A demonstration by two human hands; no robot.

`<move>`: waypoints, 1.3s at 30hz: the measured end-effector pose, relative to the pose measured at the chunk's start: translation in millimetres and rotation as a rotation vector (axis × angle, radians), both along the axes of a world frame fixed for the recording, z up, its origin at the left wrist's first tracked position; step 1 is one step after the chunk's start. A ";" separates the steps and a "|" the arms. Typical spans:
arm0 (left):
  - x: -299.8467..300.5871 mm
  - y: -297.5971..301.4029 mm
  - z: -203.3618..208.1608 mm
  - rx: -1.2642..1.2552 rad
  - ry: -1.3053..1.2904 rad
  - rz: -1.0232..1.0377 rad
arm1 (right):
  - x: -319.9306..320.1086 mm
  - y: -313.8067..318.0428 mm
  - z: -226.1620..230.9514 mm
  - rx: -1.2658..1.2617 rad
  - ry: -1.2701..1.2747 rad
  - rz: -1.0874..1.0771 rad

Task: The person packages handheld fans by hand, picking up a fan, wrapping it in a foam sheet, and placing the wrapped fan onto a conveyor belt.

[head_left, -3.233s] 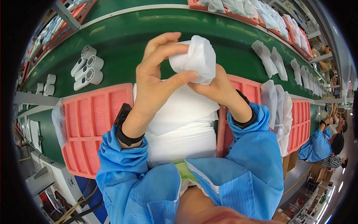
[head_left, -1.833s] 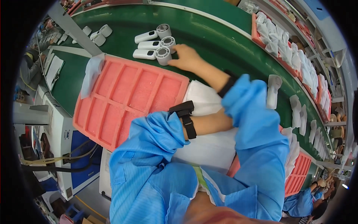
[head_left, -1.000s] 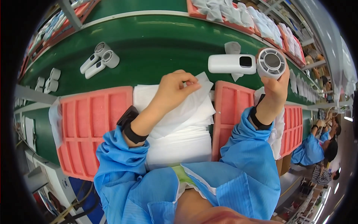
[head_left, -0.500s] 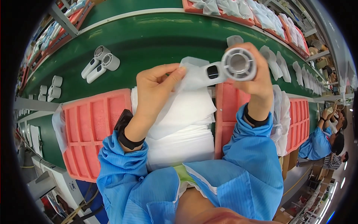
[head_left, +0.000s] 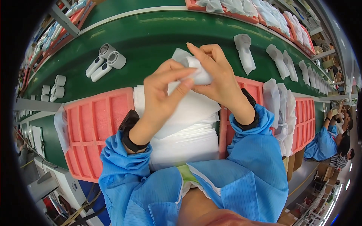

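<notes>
Over the stack of white translucent bags (head_left: 184, 148), both my hands are on a white handheld fan (head_left: 200, 72) with a short, drum-shaped head. A translucent bag (head_left: 180, 54) lies around it, its edge standing out at the far side. My right hand (head_left: 222, 73) curls round the fan's head from the right, fingers closed. My left hand (head_left: 163, 87) pinches from the left, thumb and fingertips together at the bag and fan; they are slightly blurred. The fan's handle is hidden behind my hands and the bag.
Two unwrapped fans (head_left: 109, 62) lie on the green conveyor belt (head_left: 151, 37), with several more farther left. Bagged fans (head_left: 245, 52) line the belt to the right. Pink foam trays (head_left: 88, 132) flank the stack. Co-workers (head_left: 324, 137) are at the far right.
My right hand has brought the fan left, to my left hand; its head now shows side-on within the bag. The fans on the belt have shifted slightly right.
</notes>
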State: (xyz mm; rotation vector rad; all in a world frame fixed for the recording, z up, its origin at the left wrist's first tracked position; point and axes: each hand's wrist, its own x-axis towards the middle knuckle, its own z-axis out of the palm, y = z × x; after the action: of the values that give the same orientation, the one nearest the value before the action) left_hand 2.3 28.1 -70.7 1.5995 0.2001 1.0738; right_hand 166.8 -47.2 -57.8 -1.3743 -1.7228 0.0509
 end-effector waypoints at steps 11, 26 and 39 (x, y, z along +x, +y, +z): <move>14.7 -21.2 -0.2 0.628 0.224 0.418 | 7.2 7.9 -14.6 0.056 0.174 -0.119; -12.6 24.1 17.4 -0.017 -0.097 -0.200 | -5.4 7.1 -31.7 -0.249 0.311 0.273; -5.5 10.9 11.1 0.762 0.059 0.666 | -12.9 6.1 -36.4 -0.092 0.030 -0.207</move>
State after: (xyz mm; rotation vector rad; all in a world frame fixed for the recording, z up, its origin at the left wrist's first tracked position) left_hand -3.1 39.0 -59.7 2.3288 0.4170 1.7506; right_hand 153.8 -41.1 -94.2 -1.6052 -1.5617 0.0353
